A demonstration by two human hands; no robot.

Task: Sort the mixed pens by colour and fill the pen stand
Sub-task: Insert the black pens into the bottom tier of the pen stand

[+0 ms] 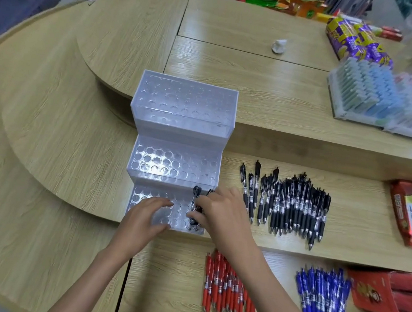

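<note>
Stand (176,162) x1 (3 tiers), pen piles (288,203) x3

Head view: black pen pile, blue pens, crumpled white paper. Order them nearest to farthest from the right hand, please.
From the right hand, which holds black pens at the pen stand:
1. Black pen pile, just to its right on the same counter level.
2. Blue pens, further right and nearer the person.
3. Crumpled white paper, far back on the upper counter.
</note>
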